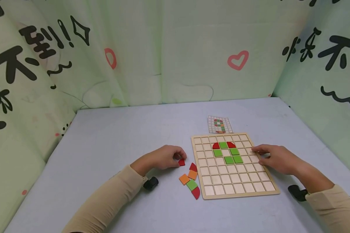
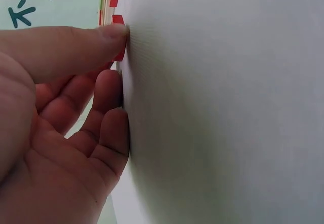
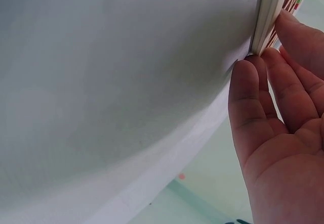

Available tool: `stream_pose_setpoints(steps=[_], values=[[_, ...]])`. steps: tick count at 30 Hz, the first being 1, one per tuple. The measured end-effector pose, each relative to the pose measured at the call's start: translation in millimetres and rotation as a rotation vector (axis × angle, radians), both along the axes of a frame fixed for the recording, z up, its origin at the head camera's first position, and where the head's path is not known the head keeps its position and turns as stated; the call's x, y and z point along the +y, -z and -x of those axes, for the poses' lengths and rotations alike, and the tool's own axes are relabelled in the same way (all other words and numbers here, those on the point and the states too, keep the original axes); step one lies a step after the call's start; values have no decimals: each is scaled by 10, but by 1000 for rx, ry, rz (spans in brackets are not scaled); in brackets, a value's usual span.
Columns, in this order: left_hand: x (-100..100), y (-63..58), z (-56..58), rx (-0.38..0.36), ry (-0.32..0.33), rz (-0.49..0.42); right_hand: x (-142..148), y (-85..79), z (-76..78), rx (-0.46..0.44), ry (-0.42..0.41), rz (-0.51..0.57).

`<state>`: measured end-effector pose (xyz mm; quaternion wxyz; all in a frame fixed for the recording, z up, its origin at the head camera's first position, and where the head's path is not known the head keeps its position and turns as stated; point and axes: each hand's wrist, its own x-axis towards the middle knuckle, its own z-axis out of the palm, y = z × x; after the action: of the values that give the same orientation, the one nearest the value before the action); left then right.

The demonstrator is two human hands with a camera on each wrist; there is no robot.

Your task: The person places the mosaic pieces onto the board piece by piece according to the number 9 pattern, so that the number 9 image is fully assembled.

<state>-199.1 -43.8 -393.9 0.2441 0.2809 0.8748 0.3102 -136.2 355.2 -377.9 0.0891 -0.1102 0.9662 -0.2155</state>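
Note:
Low over the table, my left hand (image 1: 164,157) pinches a red piece (image 1: 181,162) between thumb and fingers, just left of the wooden grid board (image 1: 239,195). In the left wrist view the thumb (image 2: 109,34) presses on that red piece (image 2: 119,54). My right hand (image 1: 280,160) grips the board's right edge. The right wrist view has its thumb on the board's rim (image 3: 271,14) and the other fingers against the side. Two red rounded pieces (image 1: 230,145) and several green squares (image 1: 229,160) sit in the upper grid cells.
Beside the board's left edge lie loose pieces: a red one (image 1: 193,167), two orange squares (image 1: 184,179), a green one (image 1: 191,184) and a red rounded one (image 1: 196,193). Behind the board lies a pattern card (image 1: 220,124). Printed curtains (image 1: 175,58) enclose the table.

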Motion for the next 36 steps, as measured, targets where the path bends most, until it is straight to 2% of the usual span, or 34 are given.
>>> stream_pose_setpoints(steps=[7,16,22,26,36], values=[[40,27,2,12,-68,31,-3,-4,-1,-5,2,-7],[56,29,1,56,-75,26,4,-3,6,-2,-1,-7],[74,14,-18,30,-104,26,6,1,5,-11,1,-8],[95,18,-28,23,-97,30,3,2,4,-13,6,-6],[132,30,-31,65,-78,45,6,2,5,-4,1,-10]])
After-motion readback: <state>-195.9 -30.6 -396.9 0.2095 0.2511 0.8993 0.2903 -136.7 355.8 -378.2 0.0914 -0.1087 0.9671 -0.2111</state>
